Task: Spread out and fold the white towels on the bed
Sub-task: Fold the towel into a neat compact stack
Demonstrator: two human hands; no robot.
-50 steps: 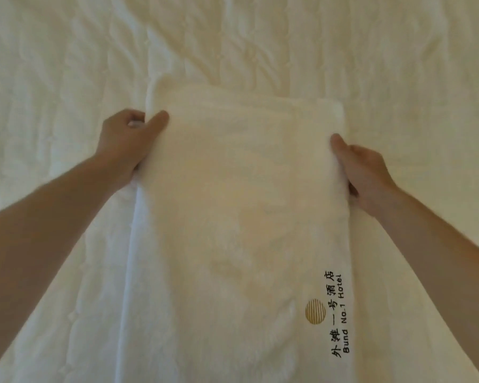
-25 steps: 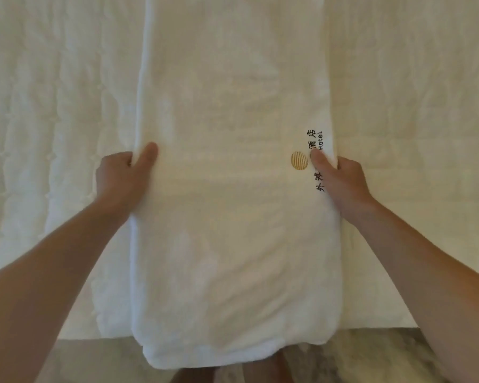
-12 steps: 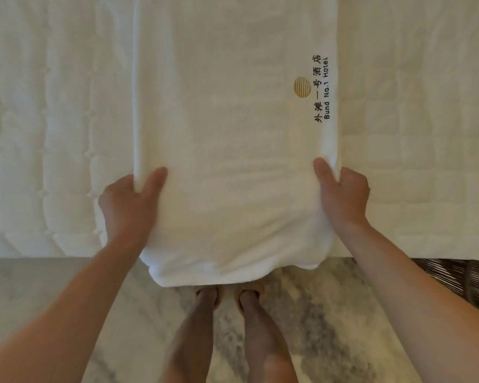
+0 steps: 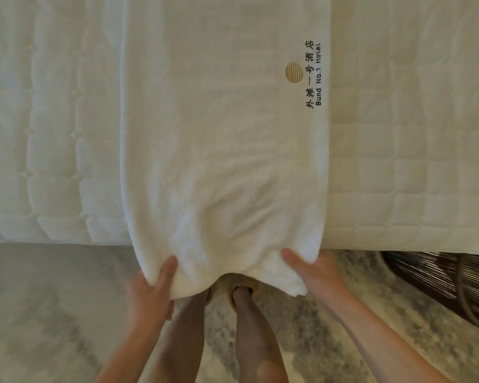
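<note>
A white towel point(image 4: 221, 128), folded into a long strip with a gold round logo and dark hotel lettering near its right edge, lies along the quilted white bed point(image 4: 53, 134). Its near end hangs over the bed's front edge. My left hand point(image 4: 152, 291) grips the near left corner, thumb on top of the cloth. My right hand point(image 4: 313, 272) grips the near right corner the same way. Between the two hands the towel's end sags and bunches.
The bed's front edge runs across the view just above my hands. Below it is a marbled grey floor point(image 4: 39, 313), where my legs and slippered feet point(image 4: 241, 288) stand. A dark woven basket point(image 4: 440, 280) sits on the floor at the right.
Both hands slid down the towel's sides from its far end to its near end, reaching the hanging corners. The near end now bunches between them.
</note>
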